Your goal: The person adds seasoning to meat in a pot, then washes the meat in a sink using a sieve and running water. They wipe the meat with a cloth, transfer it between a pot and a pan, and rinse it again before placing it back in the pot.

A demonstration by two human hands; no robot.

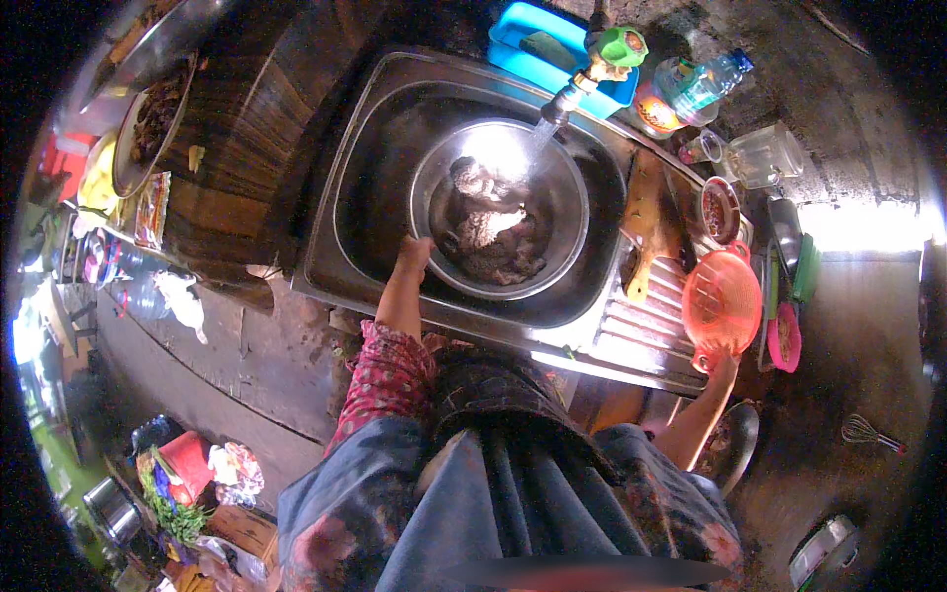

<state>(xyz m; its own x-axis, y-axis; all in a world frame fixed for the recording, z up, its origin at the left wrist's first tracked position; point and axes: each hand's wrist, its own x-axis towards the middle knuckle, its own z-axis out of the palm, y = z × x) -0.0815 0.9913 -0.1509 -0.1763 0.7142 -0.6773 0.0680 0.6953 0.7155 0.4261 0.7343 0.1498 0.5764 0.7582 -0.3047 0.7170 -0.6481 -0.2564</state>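
A round stainless steel bowl (573,244) stands in the metal sink basin (370,163). Grey, rough-textured pieces of meat, apparently tripe (488,226), lie in it. Water runs from the tap (560,103) into the bowl. My left hand (416,255) grips the bowl's rim at its near left side. Over on the ribbed drainboard (636,325), my right hand (723,358) holds an orange plastic colander (721,296) by its near end; some of those fingers are hidden.
A wooden cutting board (647,222) lies right of the basin, beside a small bowl of reddish food (719,211). Behind the sink are a blue plastic tub (518,29), a plastic bottle (710,81) and a clear jar (766,155). A cat (180,300) is on the left.
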